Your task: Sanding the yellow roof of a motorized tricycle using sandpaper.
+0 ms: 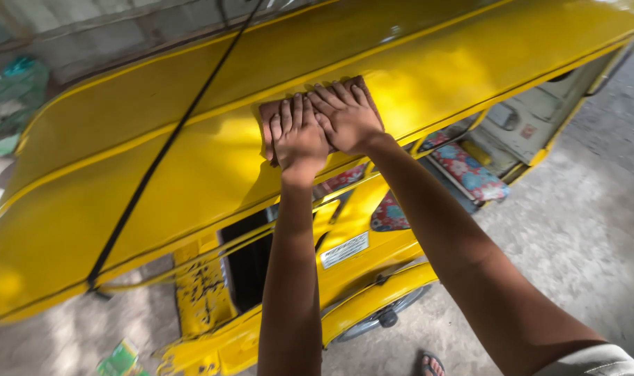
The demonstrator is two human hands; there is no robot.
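Both of my hands press flat on a reddish-brown cloth [269, 113] that lies on the glossy yellow roof [157, 181] of a small three-wheeled vehicle. My left hand [297, 136] covers the cloth's near left part, fingers stretched forward. My right hand [346, 117] lies beside it and partly over it, fingers spread toward the far edge of the cloth. Most of the cloth is hidden under the hands.
A black cord [167, 136] runs diagonally across the roof. Below the roof edge show a floral seat cushion [467, 170], the yellow body with a white sticker [345, 249] and a wheel [383, 315]. A sandalled foot [432, 364] stands on the concrete floor; green packaging [120, 358] lies at lower left.
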